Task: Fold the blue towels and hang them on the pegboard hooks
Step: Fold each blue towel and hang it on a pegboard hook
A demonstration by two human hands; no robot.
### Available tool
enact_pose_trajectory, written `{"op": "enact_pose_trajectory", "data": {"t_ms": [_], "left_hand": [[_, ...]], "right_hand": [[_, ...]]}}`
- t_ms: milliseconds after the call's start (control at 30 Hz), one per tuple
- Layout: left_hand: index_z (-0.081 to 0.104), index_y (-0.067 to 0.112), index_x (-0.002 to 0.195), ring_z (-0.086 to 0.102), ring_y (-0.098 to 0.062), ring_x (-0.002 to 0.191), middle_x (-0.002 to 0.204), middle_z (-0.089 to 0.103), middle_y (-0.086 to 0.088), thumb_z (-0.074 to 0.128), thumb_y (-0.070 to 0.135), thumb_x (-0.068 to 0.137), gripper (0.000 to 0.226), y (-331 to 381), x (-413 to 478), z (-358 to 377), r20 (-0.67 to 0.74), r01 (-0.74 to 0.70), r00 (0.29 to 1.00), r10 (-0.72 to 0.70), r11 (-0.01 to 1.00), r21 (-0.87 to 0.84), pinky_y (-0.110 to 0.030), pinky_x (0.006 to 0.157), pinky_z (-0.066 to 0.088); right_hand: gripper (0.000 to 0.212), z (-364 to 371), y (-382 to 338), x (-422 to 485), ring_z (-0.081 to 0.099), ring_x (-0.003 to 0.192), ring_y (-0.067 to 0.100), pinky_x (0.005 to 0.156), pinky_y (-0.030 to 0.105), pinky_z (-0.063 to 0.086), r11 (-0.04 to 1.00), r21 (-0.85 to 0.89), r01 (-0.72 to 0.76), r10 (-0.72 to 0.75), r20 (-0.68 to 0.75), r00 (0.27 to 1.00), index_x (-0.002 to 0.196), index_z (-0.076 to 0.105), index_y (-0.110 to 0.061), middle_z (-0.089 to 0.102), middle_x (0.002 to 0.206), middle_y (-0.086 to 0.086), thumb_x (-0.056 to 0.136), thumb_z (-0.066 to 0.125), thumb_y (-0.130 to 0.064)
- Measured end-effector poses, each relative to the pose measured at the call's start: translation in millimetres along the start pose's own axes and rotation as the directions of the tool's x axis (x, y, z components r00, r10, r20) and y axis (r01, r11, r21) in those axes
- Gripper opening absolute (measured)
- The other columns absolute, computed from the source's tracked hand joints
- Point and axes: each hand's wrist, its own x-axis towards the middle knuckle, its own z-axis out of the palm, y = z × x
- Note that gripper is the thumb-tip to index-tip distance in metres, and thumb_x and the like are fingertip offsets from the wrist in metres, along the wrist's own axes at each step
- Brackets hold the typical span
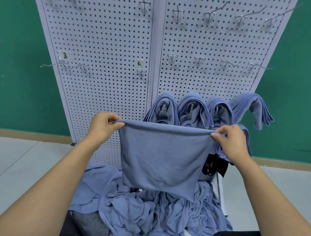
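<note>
With my left hand (104, 124) and right hand (231, 141) pinching the folded towel's (161, 157) top corners at mid-frame, I should keep the fold taut and level before hooking it.

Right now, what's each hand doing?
Left hand: pinching one top corner of the folded blue cloth towel.
Right hand: pinching its other top corner.

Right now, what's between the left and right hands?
In the head view, a folded blue towel spans the gap, its top edge pinched at each end by the left hand and right hand.
</note>
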Motion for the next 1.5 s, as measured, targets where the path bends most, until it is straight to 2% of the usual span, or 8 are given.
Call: {"op": "enact_pose_trajectory", "data": {"t_ms": [100, 200, 367, 633, 900, 1167, 1367, 1500], "left_hand": [[0.065, 0.006, 0.085, 0.051, -0.011, 0.072, 0.075, 0.059, 0.001, 0.063, 0.019, 0.091, 0.015, -4, 3, -8, 0.101, 0.122, 0.99, -0.096, 0.949, -0.292, -0.024, 0.075, 0.042], [0.062, 0.008, 0.092, 0.057, -0.012, 0.077, 0.081, 0.064, 0.0, 0.056, 0.024, 0.095, 0.018, -4, 5, -8, 0.268, 0.296, 0.951, -0.154, 0.703, -0.647, -0.025, 0.078, 0.047], [0.065, 0.008, 0.09, 0.06, -0.015, 0.074, 0.073, 0.068, -0.004, 0.062, 0.021, 0.092, 0.013, 9, 4, 10, 0.406, 0.589, 0.796, -0.448, 0.419, -0.692, -0.027, 0.064, 0.05], [0.067, 0.0, 0.096, 0.068, -0.019, 0.072, 0.079, 0.071, -0.01, 0.068, 0.005, 0.085, 0.012, 65, -11, 50, 0.322, 0.492, 0.862, -0.392, 0.489, -0.721, -0.028, 0.068, 0.057], [0.068, 0.014, 0.084, 0.067, -0.001, 0.057, 0.065, 0.071, 0.005, 0.066, 0.007, 0.088, 0.008, 97, -33, 68, 0.278, 0.356, 0.934, -0.225, 0.66, -0.661, -0.013, 0.053, 0.05], [0.075, 0.011, 0.093, 0.07, -0.015, 0.079, 0.088, 0.075, -0.01, 0.072, 0.019, 0.084, 0.012, 95, -33, 63, 0.262, 0.302, 0.95, -0.169, 0.706, -0.641, -0.026, 0.076, 0.056], [0.073, 0.015, 0.086, 0.044, -0.007, 0.053, 0.058, 0.054, 0.006, 0.066, 0.009, 0.087, 0.009, 92, -31, 64, 0.246, 0.273, 0.957, -0.153, 0.758, -0.593, -0.019, 0.061, 0.038], [0.072, 0.016, 0.085, 0.038, -0.009, 0.056, 0.064, 0.048, 0.001, 0.062, 0.009, 0.089, 0.014, 88, -27, 60, 0.317, 0.299, 0.941, -0.12, 0.732, -0.612, -0.025, 0.063, 0.037]], "right_hand": [[0.018, -9, -3, -1, 0.051, 0.061, 0.008, 0.053, 0.017, 0.04, 0.93, 0.347, -0.123, 0.088, 0.114, 0.99, 0.079, 0.061, -0.011, 0.054, 0.073, 0.001, 0.092, 0.063, -0.024], [0.024, -16, -10, -2, 0.047, 0.058, 0.01, 0.055, 0.017, 0.045, 0.603, 0.728, -0.327, 0.137, 0.309, 0.941, 0.074, 0.055, -0.014, 0.05, 0.065, 0.001, 0.093, 0.059, -0.028], [0.035, -10, -22, -1, 0.034, 0.034, 0.008, 0.035, 0.016, 0.032, 0.399, 0.759, -0.514, 0.365, 0.383, 0.849, 0.061, 0.046, -0.014, 0.04, 0.044, -0.003, 0.087, 0.068, -0.021], [0.015, 11, -74, -14, 0.062, 0.054, 0.002, 0.058, 0.016, 0.056, 0.489, 0.785, -0.381, 0.219, 0.312, 0.925, 0.102, 0.066, -0.002, 0.067, 0.07, 0.002, 0.087, 0.065, 0.0], [0.006, 28, -102, -28, 0.061, 0.065, 0.011, 0.059, 0.016, 0.053, 0.685, 0.706, -0.182, 0.111, 0.145, 0.983, 0.087, 0.068, -0.008, 0.063, 0.076, 0.007, 0.082, 0.071, -0.006], [0.022, 26, -106, -38, 0.071, 0.085, 0.012, 0.074, 0.018, 0.055, 0.55, 0.798, -0.248, 0.011, 0.29, 0.957, 0.102, 0.068, -0.009, 0.073, 0.093, 0.008, 0.091, 0.053, 0.003], [0.029, 18, -100, -39, 0.07, 0.094, 0.02, 0.083, 0.024, 0.056, 0.465, 0.826, -0.319, -0.028, 0.374, 0.927, 0.11, 0.057, -0.006, 0.071, 0.101, 0.013, 0.089, 0.047, 0.011], [0.039, 8, -80, -24, 0.051, 0.112, 0.013, 0.092, 0.025, 0.046, 0.853, 0.52, 0.048, -0.151, 0.159, 0.976, 0.119, 0.056, -0.022, 0.057, 0.121, -0.005, 0.084, 0.068, -0.011]]}}
